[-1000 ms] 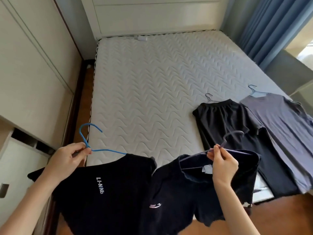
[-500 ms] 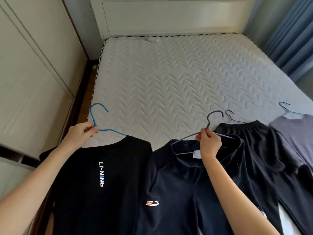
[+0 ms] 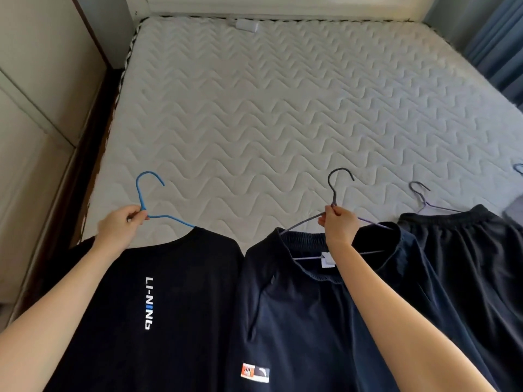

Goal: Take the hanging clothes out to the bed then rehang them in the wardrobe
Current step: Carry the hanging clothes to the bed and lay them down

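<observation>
My left hand [image 3: 121, 226] pinches the neck of a blue hanger [image 3: 144, 190] that carries a black T-shirt [image 3: 158, 301] with white lettering, spread over the near left edge of the bed [image 3: 268, 108]. My right hand [image 3: 339, 227] grips the neck of a dark grey hanger [image 3: 335, 185] holding navy shorts [image 3: 305, 321], which lie beside the shirt. Further right, black shorts [image 3: 469, 264] on a purple-grey hanger [image 3: 421, 193] lie flat on the mattress.
Cream wardrobe panels [image 3: 36, 108] run along the left, with a dark floor gap [image 3: 93, 142] between them and the bed. A white headboard [image 3: 283, 4] closes the far end. Blue curtains [image 3: 498, 43] hang at the right. Another hanger's hook [image 3: 519, 168] shows at the right edge.
Both hands have carried their hangers forward and lowered the shirt and navy shorts onto the bed. The view has shifted left, so the grey garment is almost out of frame.
</observation>
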